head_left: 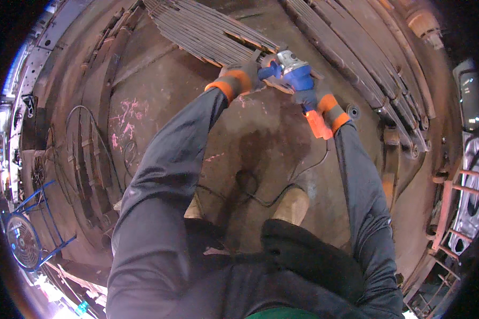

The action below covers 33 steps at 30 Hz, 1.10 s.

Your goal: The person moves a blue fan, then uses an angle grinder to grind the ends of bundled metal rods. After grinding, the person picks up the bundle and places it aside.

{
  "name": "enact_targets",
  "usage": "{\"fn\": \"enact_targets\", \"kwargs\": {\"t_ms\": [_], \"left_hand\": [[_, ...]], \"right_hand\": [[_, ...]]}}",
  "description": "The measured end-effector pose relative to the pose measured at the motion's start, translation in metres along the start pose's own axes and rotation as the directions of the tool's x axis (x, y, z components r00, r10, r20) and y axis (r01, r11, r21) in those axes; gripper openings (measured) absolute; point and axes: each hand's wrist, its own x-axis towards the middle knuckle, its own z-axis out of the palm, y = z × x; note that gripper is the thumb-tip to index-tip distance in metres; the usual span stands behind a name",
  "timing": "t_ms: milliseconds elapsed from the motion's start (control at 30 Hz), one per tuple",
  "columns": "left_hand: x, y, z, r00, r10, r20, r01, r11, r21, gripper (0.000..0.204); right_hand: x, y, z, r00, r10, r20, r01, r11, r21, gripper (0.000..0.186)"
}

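Observation:
An angle grinder [298,74] with a silver head, blue body and orange rear end is held at a stack of long, rusty flat metal strips [197,26], at the stack's near right end. My right hand [316,101], in a grey and orange glove, is closed on the grinder's body, with the orange end and cord hanging below it. My left hand [238,77], in a matching glove, is closed at the grinder's front left, around or beside a blue part; exactly what its fingers grip is hidden. The grinder's disc is not clearly visible.
More long metal bars [351,48] with rolled ends lie at the right, others [85,181] at the left. A dark cable [266,203] loops over the floor [159,117] by my boots [292,204]. A blue fan [24,239] stands far left, a red metal frame [446,212] far right.

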Motion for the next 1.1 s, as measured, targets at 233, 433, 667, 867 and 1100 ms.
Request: {"fn": "enact_targets", "kwargs": {"t_ms": [233,433,667,867,1100], "left_hand": [[0.005,0.008,-0.034,0.984,-0.072,0.16,0.066,0.997,0.038,0.045],[0.02,-0.008,-0.019,0.988,-0.072,0.134,0.081,0.995,-0.061,0.043],[0.022,-0.027,-0.034,0.992,-0.094,0.089,0.103,0.989,-0.106,0.045],[0.002,-0.028,-0.005,0.992,-0.124,-0.009,0.124,0.992,0.009,0.039],[0.021,-0.018,-0.008,0.998,-0.024,-0.063,0.024,1.0,-0.005,0.036]], "right_hand": [[0.012,-0.024,-0.01,0.998,-0.054,0.016,0.057,0.971,-0.231,0.068],[0.011,-0.026,-0.012,0.998,-0.058,0.015,0.06,0.961,-0.27,0.073],[0.016,-0.034,0.01,0.997,-0.077,0.026,0.082,0.943,-0.323,0.08],[0.02,-0.01,0.016,0.991,-0.125,-0.042,0.104,0.936,-0.337,0.08],[0.028,0.019,0.012,0.976,-0.13,-0.177,0.124,0.991,-0.042,0.075]]}}
